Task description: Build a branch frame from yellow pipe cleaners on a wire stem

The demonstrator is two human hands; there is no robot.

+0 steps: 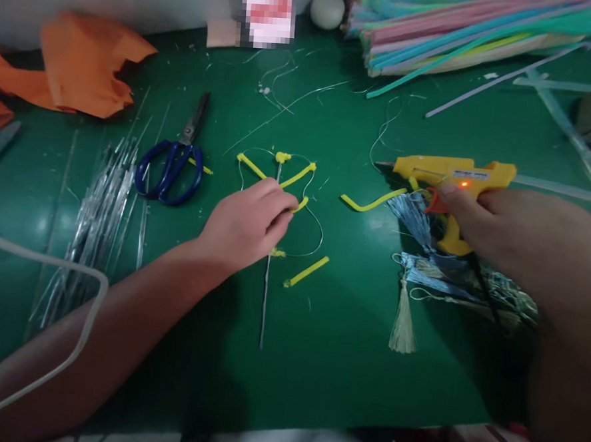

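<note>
My left hand (249, 223) is closed in a pinch over a frame of thin wire with yellow fuzzy strips, and a short yellow pipe cleaner piece (301, 205) sticks out past its fingertips. Part of the frame is hidden under that hand. A grey stem (264, 306) runs from it toward me. In my right hand (525, 235) is a yellow hot glue gun (433, 168), its small orange light lit and its nozzle pointing left. Between the hands lies a bent yellow pipe cleaner (371, 204); a straight yellow piece (307, 272) rests nearer to me.
Blue-handled scissors (169, 170) and a bundle of silvery strips (100, 216) lie left. Tassels (404, 314) spread beneath the right hand. Coloured pipe cleaners (467, 35) are heaped at the back right, orange fabric (87, 65) at the back left. Loose threads cross the green table (347, 364).
</note>
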